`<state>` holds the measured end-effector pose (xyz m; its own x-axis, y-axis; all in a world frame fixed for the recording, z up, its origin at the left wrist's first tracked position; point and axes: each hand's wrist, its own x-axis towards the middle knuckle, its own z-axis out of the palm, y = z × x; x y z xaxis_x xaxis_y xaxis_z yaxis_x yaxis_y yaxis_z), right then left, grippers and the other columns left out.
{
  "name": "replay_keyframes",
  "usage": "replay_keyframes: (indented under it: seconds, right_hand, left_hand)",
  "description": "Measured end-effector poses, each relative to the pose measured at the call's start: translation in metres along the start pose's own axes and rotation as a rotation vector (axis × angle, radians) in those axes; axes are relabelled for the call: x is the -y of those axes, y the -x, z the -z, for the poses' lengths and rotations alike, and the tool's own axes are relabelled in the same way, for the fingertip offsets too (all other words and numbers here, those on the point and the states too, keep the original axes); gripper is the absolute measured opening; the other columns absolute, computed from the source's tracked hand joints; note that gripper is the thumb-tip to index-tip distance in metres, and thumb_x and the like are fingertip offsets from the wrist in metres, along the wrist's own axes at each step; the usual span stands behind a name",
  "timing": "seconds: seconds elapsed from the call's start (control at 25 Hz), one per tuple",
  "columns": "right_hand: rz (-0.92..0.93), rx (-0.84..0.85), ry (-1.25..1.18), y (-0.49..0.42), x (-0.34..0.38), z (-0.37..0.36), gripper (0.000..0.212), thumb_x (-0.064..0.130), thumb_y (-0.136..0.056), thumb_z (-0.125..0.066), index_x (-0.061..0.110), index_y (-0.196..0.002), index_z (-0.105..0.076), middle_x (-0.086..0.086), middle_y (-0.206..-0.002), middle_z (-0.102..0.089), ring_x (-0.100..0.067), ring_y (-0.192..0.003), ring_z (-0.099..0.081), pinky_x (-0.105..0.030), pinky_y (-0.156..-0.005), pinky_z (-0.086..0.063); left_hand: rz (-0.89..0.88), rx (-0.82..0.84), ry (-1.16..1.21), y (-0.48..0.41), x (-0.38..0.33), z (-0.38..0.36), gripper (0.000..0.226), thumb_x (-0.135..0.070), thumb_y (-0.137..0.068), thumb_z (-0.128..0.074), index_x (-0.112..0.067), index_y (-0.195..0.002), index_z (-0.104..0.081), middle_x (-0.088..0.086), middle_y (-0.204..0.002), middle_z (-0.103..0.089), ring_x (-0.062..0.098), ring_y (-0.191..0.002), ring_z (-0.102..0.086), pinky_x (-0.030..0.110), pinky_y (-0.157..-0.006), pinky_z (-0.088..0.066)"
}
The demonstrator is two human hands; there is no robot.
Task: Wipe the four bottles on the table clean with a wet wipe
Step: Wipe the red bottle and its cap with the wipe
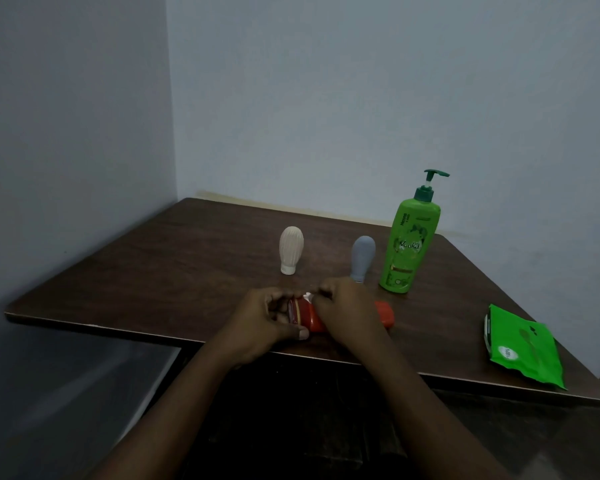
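Note:
An orange bottle [385, 315] lies on its side near the front edge of the brown table [153, 271]. My left hand [264, 320] grips its left end. My right hand [347, 313] lies over its middle, and a bit of white wet wipe [308, 296] shows under the fingertips. Behind stand a cream ribbed bottle [291, 249] upside down on its cap, a grey bottle [362, 258] likewise inverted, and a tall green pump bottle [409, 244] upright at the right.
A green wet-wipe pack [523, 344] lies flat at the table's right front corner. Pale walls meet in a corner behind the table. The floor is dark to the left and below the front edge.

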<state>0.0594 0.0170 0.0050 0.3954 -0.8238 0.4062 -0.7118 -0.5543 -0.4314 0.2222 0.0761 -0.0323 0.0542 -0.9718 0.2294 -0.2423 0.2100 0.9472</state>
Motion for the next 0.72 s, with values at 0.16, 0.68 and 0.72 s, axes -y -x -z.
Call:
replay_keyframes:
  seconds: [0.16, 0.68, 0.72]
  right_hand:
    - [-0.006, 0.042, 0.059, -0.002, -0.001, 0.002, 0.023, 0.025, -0.089, -0.057, 0.014, -0.071, -0.066, 0.001, -0.07, -0.067, -0.01, -0.066, -0.059, -0.031, -0.061, -0.046]
    - [-0.111, -0.073, -0.031, 0.036, -0.1, 0.048, 0.023, 0.02, -0.091, -0.064, 0.029, -0.109, -0.074, 0.012, -0.106, -0.073, -0.001, -0.093, -0.063, -0.005, -0.071, -0.04]
    - [-0.101, -0.111, -0.072, 0.039, -0.099, 0.042, 0.023, 0.019, -0.091, -0.064, 0.028, -0.11, -0.073, 0.011, -0.107, -0.073, -0.002, -0.095, -0.064, -0.005, -0.075, -0.04]
  left_hand:
    - [0.021, -0.026, -0.024, 0.001, 0.005, 0.0, 0.057, 0.004, -0.072, -0.088, -0.03, -0.113, -0.07, -0.01, -0.098, -0.08, 0.011, -0.087, -0.076, 0.022, -0.075, -0.06]
    - [0.025, -0.045, -0.025, -0.004, 0.015, -0.001, 0.056, 0.0, -0.075, -0.087, -0.024, -0.121, -0.067, 0.004, -0.105, -0.077, 0.014, -0.09, -0.073, 0.03, -0.085, -0.062]
    - [0.033, -0.052, -0.022, -0.004, 0.016, -0.002, 0.051, -0.003, -0.077, -0.087, -0.025, -0.119, -0.068, 0.006, -0.103, -0.077, 0.015, -0.088, -0.073, 0.034, -0.087, -0.061]
